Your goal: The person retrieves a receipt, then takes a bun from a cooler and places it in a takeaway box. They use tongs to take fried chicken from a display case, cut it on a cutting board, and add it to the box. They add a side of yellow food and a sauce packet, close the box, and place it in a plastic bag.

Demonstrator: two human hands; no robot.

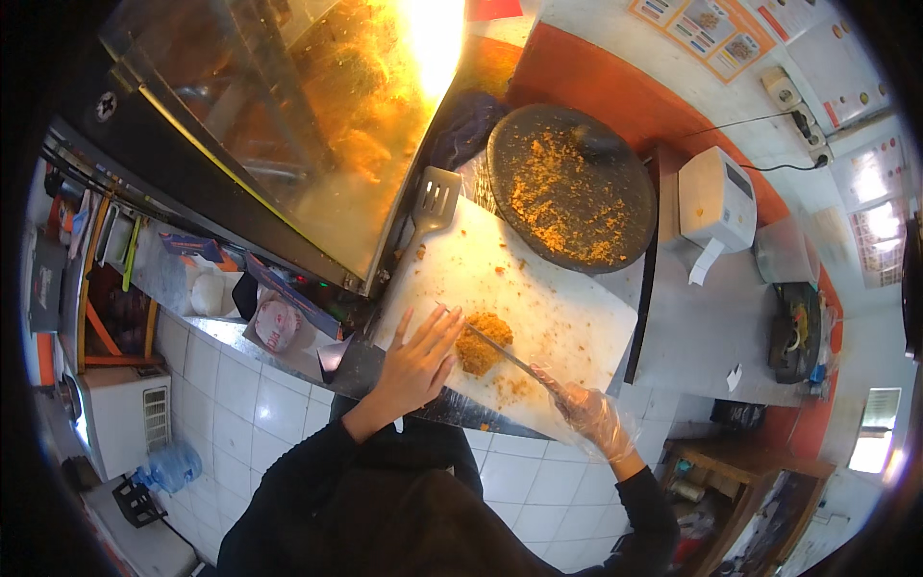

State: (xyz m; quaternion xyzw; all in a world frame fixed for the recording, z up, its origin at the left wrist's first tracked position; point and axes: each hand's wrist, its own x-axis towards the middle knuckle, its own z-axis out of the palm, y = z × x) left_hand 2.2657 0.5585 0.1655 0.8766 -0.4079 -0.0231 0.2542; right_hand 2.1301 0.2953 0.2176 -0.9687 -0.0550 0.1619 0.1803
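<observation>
My right hand [588,415], in a clear plastic glove, grips the handle of a long knife [502,350]. The blade slants up and left across a small mound of crumbly, orange-brown breaded food [482,345]. Bare and spread flat, my left hand [418,360] has its fingertips by the blade's tip; whether they press on the metal is hard to tell. Under both lies a white cutting board [570,310] scattered with crumbs. A slotted spatula [436,200] rests at the board's far left corner.
A round black stone slab [570,187] covered in crumbs stands behind the board. At left rises a lit glass food warmer [346,144], with open food boxes [277,324] beneath it. A white label printer [716,202] and a clear plastic tub [786,250] sit on the right counter.
</observation>
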